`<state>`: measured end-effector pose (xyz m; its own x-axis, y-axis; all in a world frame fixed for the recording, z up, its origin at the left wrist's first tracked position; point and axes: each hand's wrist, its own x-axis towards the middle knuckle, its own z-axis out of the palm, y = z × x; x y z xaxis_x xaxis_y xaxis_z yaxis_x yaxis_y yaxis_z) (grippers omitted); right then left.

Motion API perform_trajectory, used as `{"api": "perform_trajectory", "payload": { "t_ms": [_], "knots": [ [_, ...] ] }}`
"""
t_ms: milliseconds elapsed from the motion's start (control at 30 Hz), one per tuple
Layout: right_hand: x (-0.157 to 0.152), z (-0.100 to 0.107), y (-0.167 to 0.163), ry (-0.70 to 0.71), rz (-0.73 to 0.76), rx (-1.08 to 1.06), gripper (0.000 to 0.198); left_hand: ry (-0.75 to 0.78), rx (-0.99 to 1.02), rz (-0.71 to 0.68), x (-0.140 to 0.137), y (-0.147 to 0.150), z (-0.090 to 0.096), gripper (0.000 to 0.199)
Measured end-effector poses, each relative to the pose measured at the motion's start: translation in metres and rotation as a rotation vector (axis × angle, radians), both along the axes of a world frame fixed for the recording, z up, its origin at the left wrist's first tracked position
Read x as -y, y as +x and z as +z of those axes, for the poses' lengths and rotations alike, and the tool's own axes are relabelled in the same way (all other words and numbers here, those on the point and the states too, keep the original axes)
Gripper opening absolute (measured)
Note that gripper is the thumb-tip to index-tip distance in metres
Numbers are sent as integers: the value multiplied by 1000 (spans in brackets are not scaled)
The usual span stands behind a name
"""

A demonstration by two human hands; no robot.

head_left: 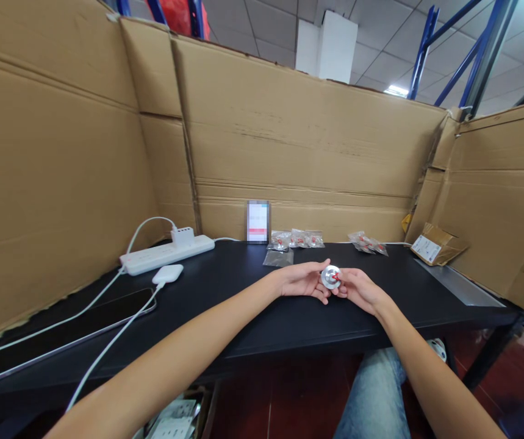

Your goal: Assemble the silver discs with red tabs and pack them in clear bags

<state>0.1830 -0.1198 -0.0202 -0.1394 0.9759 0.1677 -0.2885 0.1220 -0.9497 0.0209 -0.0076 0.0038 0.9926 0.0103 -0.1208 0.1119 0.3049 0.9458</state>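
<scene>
A small round silver metal disc (pixel 329 279) with a red mark on its face is held up between my two hands over the black table. My left hand (pixel 305 280) grips its left edge between thumb and fingers. From the other side, the thumb and fingers of my right hand (pixel 358 288) pinch it near the red mark. The back of the disc is hidden by the fingers. Beyond my left hand lies an empty-looking clear plastic bag (pixel 279 258), close to several small bags (pixel 307 238) with red-marked pieces inside.
More small bags (pixel 368 244) lie at the back right, near an opened brown package (pixel 440 245) and a clear flat sheet (pixel 463 285). A lit phone (pixel 258 222) leans on the cardboard wall (pixel 307 146). At left are a white power strip (pixel 165 255), a charger puck (pixel 168 274) and a dark tablet (pixel 74 332).
</scene>
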Motion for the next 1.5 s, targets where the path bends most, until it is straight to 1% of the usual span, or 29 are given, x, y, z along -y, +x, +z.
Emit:
{"api": "perform_trajectory", "payload": {
  "t_ms": [67,100,167,233,267,333,367,400,433,467,533,600,667,700,833,933,967,1000,1067,1100,1167,1267,1367,1500],
  "knots": [
    [-1,-1,0,-14,-20,-26,22,54,-22,47,-2,0,3,58],
    [-2,-1,0,-23,-37,-46,21,92,-27,101,-5,0,6,58],
    [-3,-1,0,-32,-64,-87,19,199,-24,278,-13,-3,12,56],
    [-3,-2,0,-28,-71,-108,20,366,-22,518,-26,-8,19,49],
    [-4,-2,0,-25,-69,-110,20,484,-43,652,-33,-12,23,45],
    [-4,-2,0,-28,-64,-102,20,772,-184,922,-49,-24,27,39],
    [-4,-3,0,-30,-62,-96,20,970,-281,1068,-56,-30,28,37],
    [-3,-3,0,-30,-59,-89,20,1176,-390,1152,-62,-37,27,36],
    [-3,-3,0,-30,-57,-84,20,1347,-515,1203,-68,-43,25,38],
    [-3,-3,0,-28,-53,-79,20,1447,-634,1198,-73,-49,23,44],
    [-3,-3,1,-26,-48,-72,19,1509,-788,1128,-79,-56,16,55],
    [-3,-4,1,-26,-50,-67,19,1495,-834,1056,-82,-57,8,64],
    [-4,-5,1,-25,-52,-64,18,1462,-799,1010,-84,-53,3,62],
    [-4,-5,1,-26,-52,-64,17,1444,-771,993,-86,-51,1,56],
    [-5,-5,1,-29,-61,-69,18,1407,-571,930,-86,-40,-4,21],
    [-6,-5,1,-31,-80,-70,19,1397,-387,910,-77,-29,-7,11],
    [-6,-5,0,-32,-88,-71,19,1367,-321,896,-71,-24,-7,10],
    [-6,-5,0,-31,-98,-73,20,1322,-249,877,-65,-19,-8,9],
    [-7,-5,0,-26,-127,-78,20,1079,-5,796,-50,-9,-9,14],
    [-8,-6,0,-20,-147,-79,21,985,79,759,-43,-4,-9,17],
    [-9,-6,0,1,-205,-77,23,876,170,721,-29,4,-6,20],
    [-12,-8,0,33,-319,-57,25,847,254,661,-15,7,-2,20],
    [-15,-9,2,57,-424,-19,24,820,297,663,-9,6,2,22],
    [-17,-13,6,90,-518,24,24,661,319,676,-7,5,6,29]
  ]
}}
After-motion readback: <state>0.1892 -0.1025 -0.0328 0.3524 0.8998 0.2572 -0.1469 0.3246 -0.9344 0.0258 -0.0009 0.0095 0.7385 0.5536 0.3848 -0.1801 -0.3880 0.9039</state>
